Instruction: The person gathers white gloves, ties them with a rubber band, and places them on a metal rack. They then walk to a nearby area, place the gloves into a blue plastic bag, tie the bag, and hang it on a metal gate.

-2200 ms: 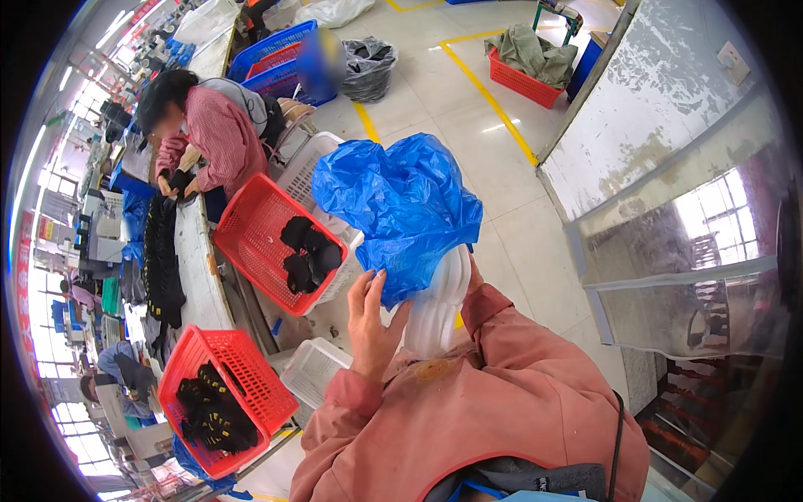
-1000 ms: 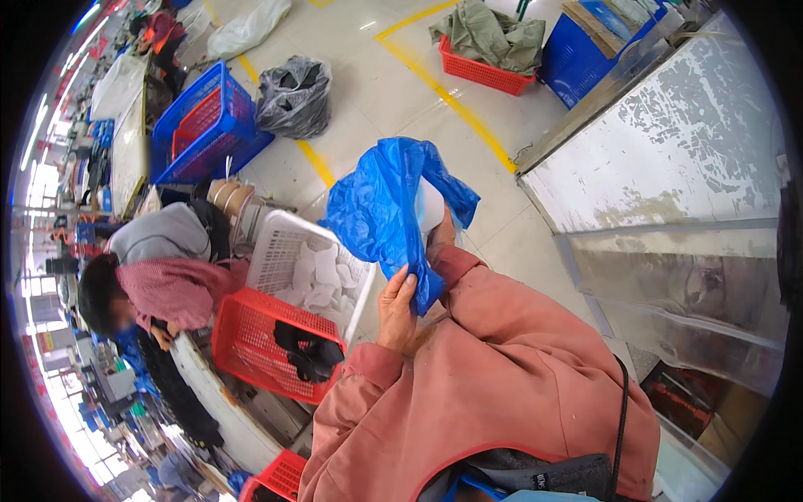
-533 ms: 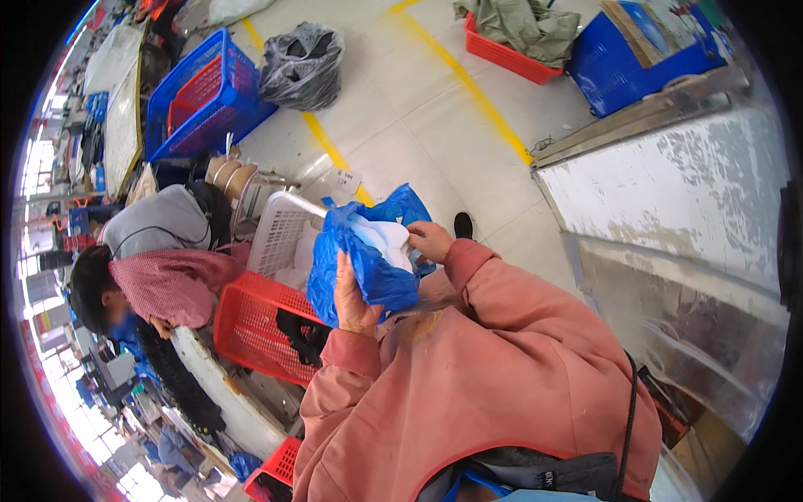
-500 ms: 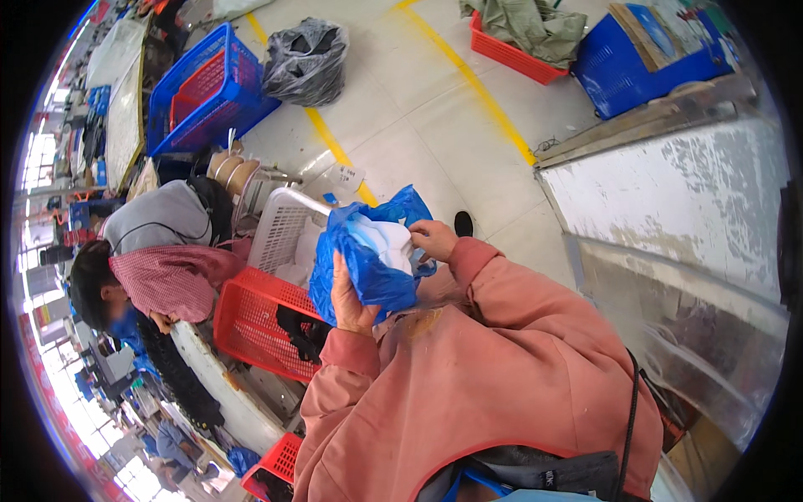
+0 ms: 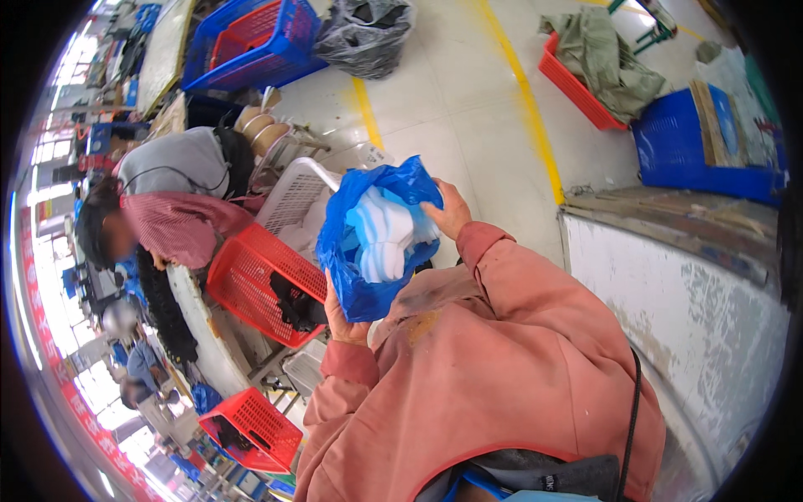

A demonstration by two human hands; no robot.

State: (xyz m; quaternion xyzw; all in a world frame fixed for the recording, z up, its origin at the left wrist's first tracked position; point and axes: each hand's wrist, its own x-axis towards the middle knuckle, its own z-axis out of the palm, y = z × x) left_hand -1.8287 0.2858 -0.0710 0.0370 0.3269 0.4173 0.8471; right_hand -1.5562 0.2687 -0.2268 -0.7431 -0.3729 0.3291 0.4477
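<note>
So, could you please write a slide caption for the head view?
Left hand and right hand hold an open blue bag with white pieces inside.

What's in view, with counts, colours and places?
Plastic bag: one, blue, centre, open
Pieces: several, white and pale blue, inside it
Crate: at least one, blue, upper left
Red baskets: four, left (two), in crate, upper right
White baskets: two visible, centre left
Black pieces: several, left red baskets
Filled bag: one, grey, upper centre
Cloth: one, olive, upper right
Bin: one, blue, right
Floor lines: several, yellow, top
Worker: one near, pinkish sleeves, left
Left background: too small
Left hand: one, bag's lower left
Right hand: one, bag's upper right
</note>
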